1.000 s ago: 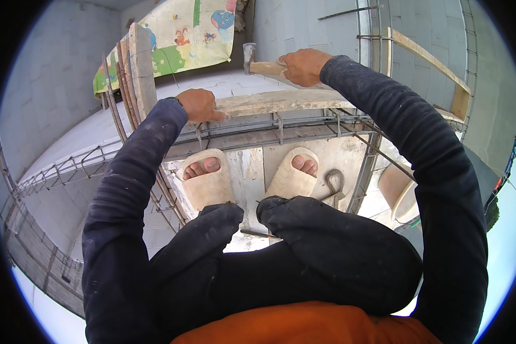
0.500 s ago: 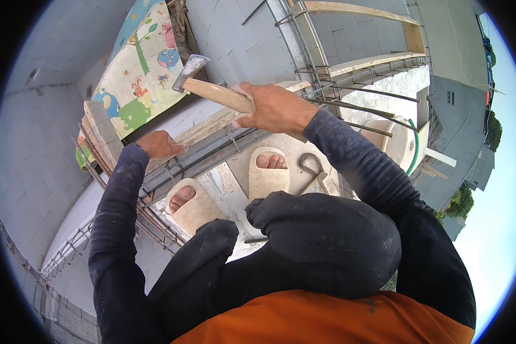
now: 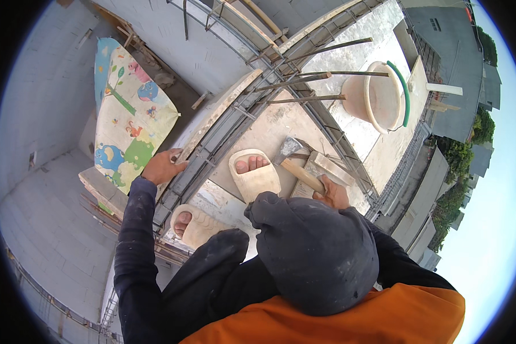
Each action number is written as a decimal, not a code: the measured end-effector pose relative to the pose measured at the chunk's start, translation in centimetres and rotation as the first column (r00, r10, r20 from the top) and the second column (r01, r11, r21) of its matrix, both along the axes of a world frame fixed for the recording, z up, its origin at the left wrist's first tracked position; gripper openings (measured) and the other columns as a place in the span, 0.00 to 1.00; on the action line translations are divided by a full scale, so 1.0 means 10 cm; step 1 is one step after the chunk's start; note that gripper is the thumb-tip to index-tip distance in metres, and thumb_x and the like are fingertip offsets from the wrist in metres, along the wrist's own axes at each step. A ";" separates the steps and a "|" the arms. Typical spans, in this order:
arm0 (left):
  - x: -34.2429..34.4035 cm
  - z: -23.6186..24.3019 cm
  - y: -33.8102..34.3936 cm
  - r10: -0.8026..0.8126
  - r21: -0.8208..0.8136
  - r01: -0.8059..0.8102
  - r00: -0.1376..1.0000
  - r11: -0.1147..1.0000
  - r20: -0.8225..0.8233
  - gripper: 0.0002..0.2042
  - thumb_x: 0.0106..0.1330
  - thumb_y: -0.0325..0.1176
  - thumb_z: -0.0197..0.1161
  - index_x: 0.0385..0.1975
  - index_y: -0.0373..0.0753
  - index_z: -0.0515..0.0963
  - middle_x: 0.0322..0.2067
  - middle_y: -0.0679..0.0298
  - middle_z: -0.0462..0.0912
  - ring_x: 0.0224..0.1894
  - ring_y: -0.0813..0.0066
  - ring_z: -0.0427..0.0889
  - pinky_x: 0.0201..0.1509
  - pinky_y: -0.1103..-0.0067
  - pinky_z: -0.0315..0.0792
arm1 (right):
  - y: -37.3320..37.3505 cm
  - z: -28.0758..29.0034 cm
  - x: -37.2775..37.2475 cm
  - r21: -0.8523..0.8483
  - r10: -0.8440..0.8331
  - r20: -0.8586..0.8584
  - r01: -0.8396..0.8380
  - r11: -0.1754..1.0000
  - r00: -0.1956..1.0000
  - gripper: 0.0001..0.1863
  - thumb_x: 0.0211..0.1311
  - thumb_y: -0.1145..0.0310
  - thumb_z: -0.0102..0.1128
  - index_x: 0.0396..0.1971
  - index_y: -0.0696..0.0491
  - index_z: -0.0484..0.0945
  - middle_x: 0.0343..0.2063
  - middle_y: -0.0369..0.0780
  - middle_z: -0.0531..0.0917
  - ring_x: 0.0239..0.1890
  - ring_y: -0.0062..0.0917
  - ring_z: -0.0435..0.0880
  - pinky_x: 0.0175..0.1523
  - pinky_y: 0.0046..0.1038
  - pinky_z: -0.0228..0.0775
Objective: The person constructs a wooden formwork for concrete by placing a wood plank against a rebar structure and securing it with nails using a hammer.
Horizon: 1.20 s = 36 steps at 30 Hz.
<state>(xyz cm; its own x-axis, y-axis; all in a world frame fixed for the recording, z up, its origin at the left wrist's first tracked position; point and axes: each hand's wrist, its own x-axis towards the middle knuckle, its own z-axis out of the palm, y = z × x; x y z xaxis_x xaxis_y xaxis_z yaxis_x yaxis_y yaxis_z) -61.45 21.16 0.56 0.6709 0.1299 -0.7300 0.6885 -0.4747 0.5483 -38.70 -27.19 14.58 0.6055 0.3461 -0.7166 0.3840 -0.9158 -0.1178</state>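
Observation:
My right hand [image 3: 332,193] is closed round the lower end of the wooden handle of a hammer [image 3: 301,174]. Its grey metal head points away from me, beside my right sandal [image 3: 254,175]. Over on the left, my left hand [image 3: 161,167] has its fingers curled at the edge of a long wooden board [image 3: 218,114]. Whether anything small sits between those fingertips is too small to tell. Steel bars [image 3: 212,146] run alongside the board, in a narrow channel. A pale block-like piece [image 3: 331,167] lies just beyond my right hand.
A whitish bucket [image 3: 378,97] with a green rim strip lies at the right, beyond several protruding steel rods [image 3: 321,77]. A cartoon-patterned sheet [image 3: 126,123] hangs lower at the left, past the board. My left sandal [image 3: 196,225] is on the pale surface near the bars.
My right hand has drawn the hammer back from above the board to beside my right sandal. My left hand stays at the board. The view has shifted toward the right, showing the whole bucket.

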 end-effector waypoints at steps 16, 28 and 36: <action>-0.17 -0.14 -0.33 0.012 0.163 -0.042 0.983 0.986 0.182 0.23 0.73 0.39 0.64 0.64 0.35 0.79 0.54 0.39 0.84 0.58 0.42 0.84 0.63 0.63 0.76 | 0.26 0.58 0.98 0.425 -0.352 0.236 0.230 0.875 0.906 0.26 0.70 0.51 0.65 0.57 0.56 0.81 0.48 0.49 0.86 0.46 0.40 0.89 0.53 0.38 0.81; -0.18 -0.15 -0.32 0.059 0.121 -0.078 0.986 0.990 0.153 0.22 0.72 0.33 0.64 0.63 0.27 0.77 0.54 0.37 0.84 0.59 0.42 0.84 0.63 0.63 0.76 | 0.03 -0.04 2.99 0.417 -0.371 0.525 0.149 0.897 0.766 0.21 0.70 0.67 0.53 0.59 0.54 0.83 0.52 0.57 0.85 0.55 0.52 0.84 0.63 0.43 0.74; -0.11 -0.12 -0.37 0.118 0.104 -0.131 0.986 0.986 0.119 0.23 0.72 0.31 0.63 0.65 0.31 0.77 0.56 0.37 0.83 0.61 0.42 0.82 0.65 0.64 0.75 | -0.17 -0.96 3.81 0.161 -0.366 0.536 0.333 0.929 0.761 0.20 0.64 0.67 0.55 0.52 0.44 0.90 0.49 0.53 0.88 0.51 0.49 0.88 0.61 0.43 0.77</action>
